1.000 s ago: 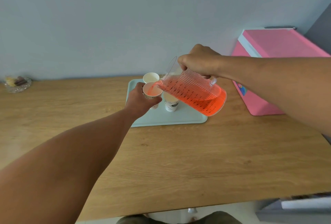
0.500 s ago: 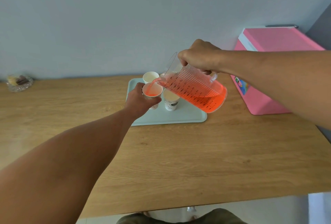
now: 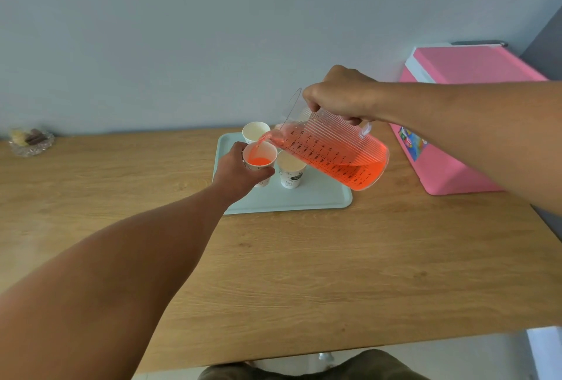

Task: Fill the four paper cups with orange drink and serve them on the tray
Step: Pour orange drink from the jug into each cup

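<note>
My right hand (image 3: 340, 97) grips the handle of a clear ribbed measuring jug (image 3: 337, 157) of orange drink, tilted to the left. Orange drink runs from its spout into a paper cup (image 3: 259, 157) that my left hand (image 3: 237, 171) holds above the pale green tray (image 3: 319, 197). This cup has orange drink in its bottom. A second paper cup (image 3: 290, 171) stands on the tray to its right, with no drink seen inside. Behind them stands a third cup (image 3: 254, 132), also white inside. The jug hides part of the tray's back right.
The tray lies on a wooden table (image 3: 304, 273) against a pale wall. A pink box (image 3: 462, 124) sits at the table's right end. A small glass dish (image 3: 30, 141) with wrapped sweets is at the far left. The table's near edge runs across the bottom.
The jug has tipped a little further and more orange drink lies in the held cup. Both hands stay in almost the same place.
</note>
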